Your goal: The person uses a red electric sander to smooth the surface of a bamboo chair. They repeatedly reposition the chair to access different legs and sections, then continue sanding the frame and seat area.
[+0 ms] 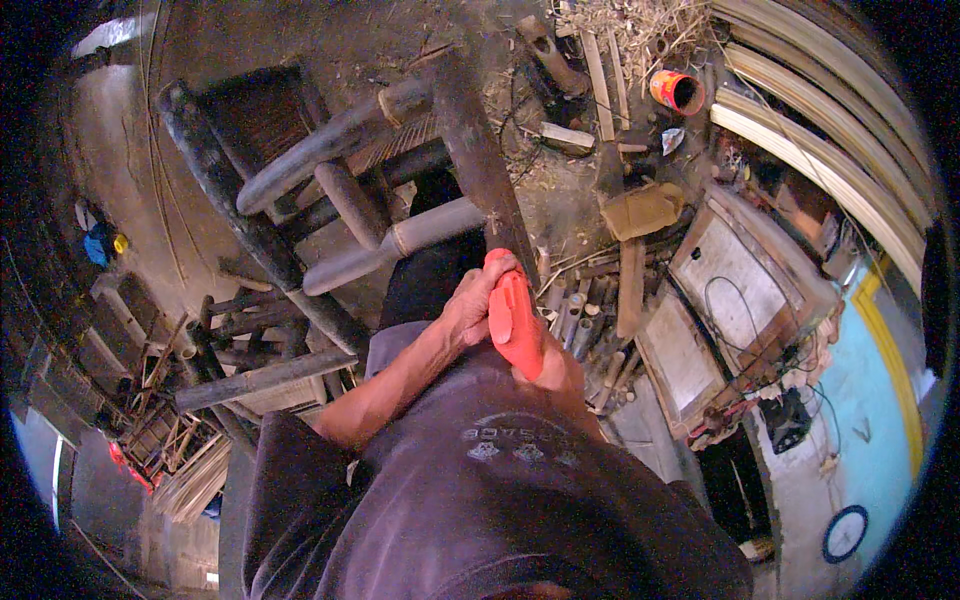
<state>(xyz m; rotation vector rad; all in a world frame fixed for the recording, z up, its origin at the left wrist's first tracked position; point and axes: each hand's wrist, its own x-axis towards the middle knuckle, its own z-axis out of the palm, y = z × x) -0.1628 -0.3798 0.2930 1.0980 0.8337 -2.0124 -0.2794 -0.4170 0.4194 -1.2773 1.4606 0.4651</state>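
My right hand (515,325) is inside an orange-red covering that looks like a work glove (517,310). With bent fingers, my left hand (473,308) grips the glove's finger end. Both hands meet in front of my dark shirt; the right fingers are hidden under the red material. Just beyond them stands a chair-like frame of thick bamboo poles (430,228), with a dark broad upright (470,140) close to my hands. Neither hand is plainly touching the frame.
Cut bamboo tubes (578,325) lie to the right, beside brown cardboard (643,211) and wood-framed panels (735,275). An orange tub (677,92) lies on its side near shavings. Long pale strips (820,160) line the far right. More bamboo frames (265,385) stand left.
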